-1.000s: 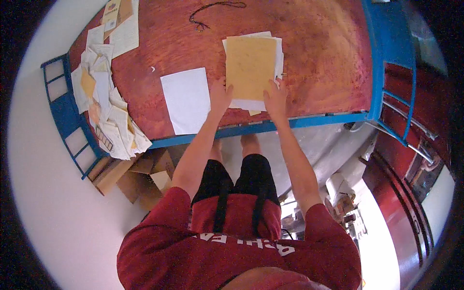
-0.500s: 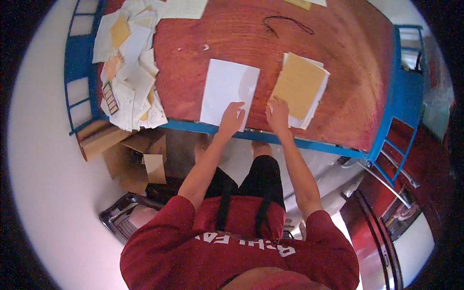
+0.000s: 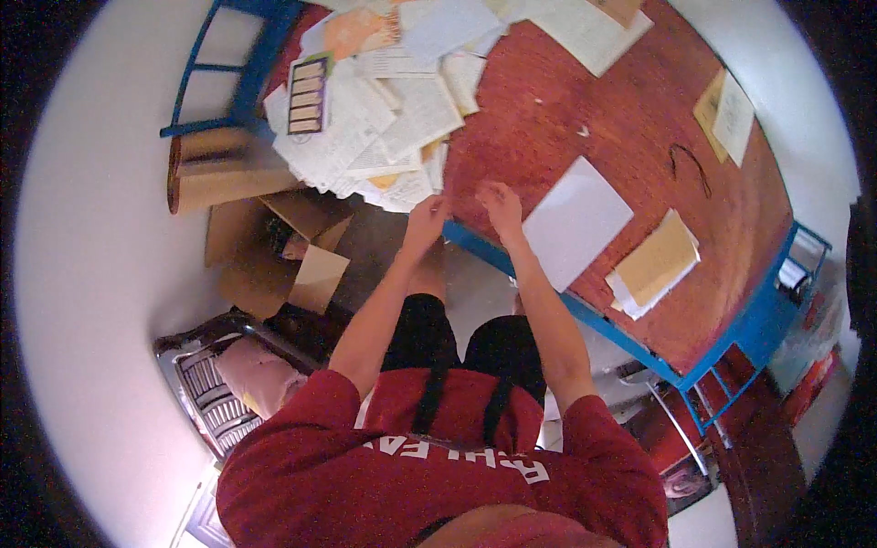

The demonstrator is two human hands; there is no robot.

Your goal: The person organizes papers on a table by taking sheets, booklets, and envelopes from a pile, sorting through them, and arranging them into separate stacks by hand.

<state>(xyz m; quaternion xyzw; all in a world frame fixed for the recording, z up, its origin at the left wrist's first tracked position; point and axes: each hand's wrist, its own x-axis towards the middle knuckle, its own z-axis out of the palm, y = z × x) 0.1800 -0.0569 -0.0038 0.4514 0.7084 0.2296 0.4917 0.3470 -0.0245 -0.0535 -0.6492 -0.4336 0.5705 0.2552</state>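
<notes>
My left hand [image 3: 427, 226] is at the near right edge of a loose pile of papers [image 3: 406, 119], its fingers half bent; whether they touch the sheets I cannot tell. Over the table's near edge, my right hand [image 3: 501, 208] hovers with loosely curled fingers and nothing visible in them. To its right a stack of white paper [image 3: 579, 222] lies on the reddish wooden table [image 3: 539, 128]. Beyond that is a smaller stack with a tan sheet [image 3: 656, 263] on top. A card with a purple border [image 3: 308, 94] rests on the pile's left side.
A dark cord [image 3: 690, 169] and more papers [image 3: 733, 117] lie toward the far right. Blue metal rails [image 3: 215, 68] frame the table. Below its left side stand an open cardboard box [image 3: 315, 274] and a dark plastic chair [image 3: 215, 388].
The view has turned left, toward the paper pile. Both hands have left the white and tan stacks; the left is now by the pile and the right beside it.
</notes>
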